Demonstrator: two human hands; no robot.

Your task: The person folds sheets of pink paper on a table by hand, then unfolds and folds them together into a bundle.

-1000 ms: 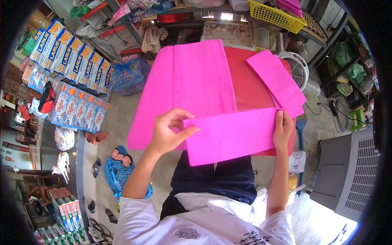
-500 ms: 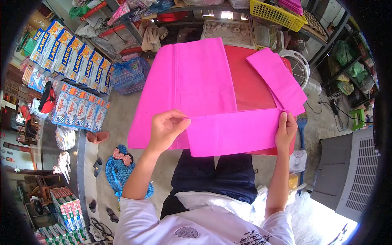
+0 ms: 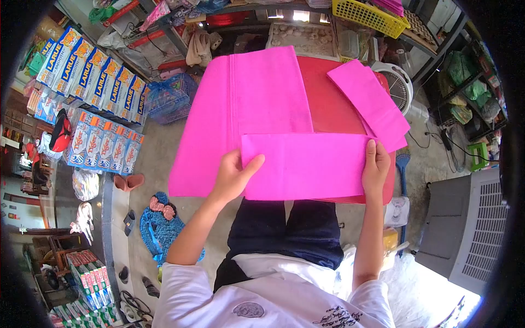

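A folded pink sheet is stretched level between my two hands at the near edge of the red table. My left hand pinches its left end, thumb on top and the fingers hidden behind. At the right end, my right hand grips the upper corner between thumb and fingers. Beyond my left hand, a large pink sheet covers the left part of the table. Folded pink pieces lie slanted at the table's right side.
Beer cartons stand at the left. A white fan is behind the table's right corner, and a grey cooler stands at the right. A yellow basket sits on the back shelf. A blue mat lies on the floor.
The held sheet's left end has risen and its lower edge now runs level. My left hand has shifted from the corner to a grip on the left edge, thumb lying over the sheet.
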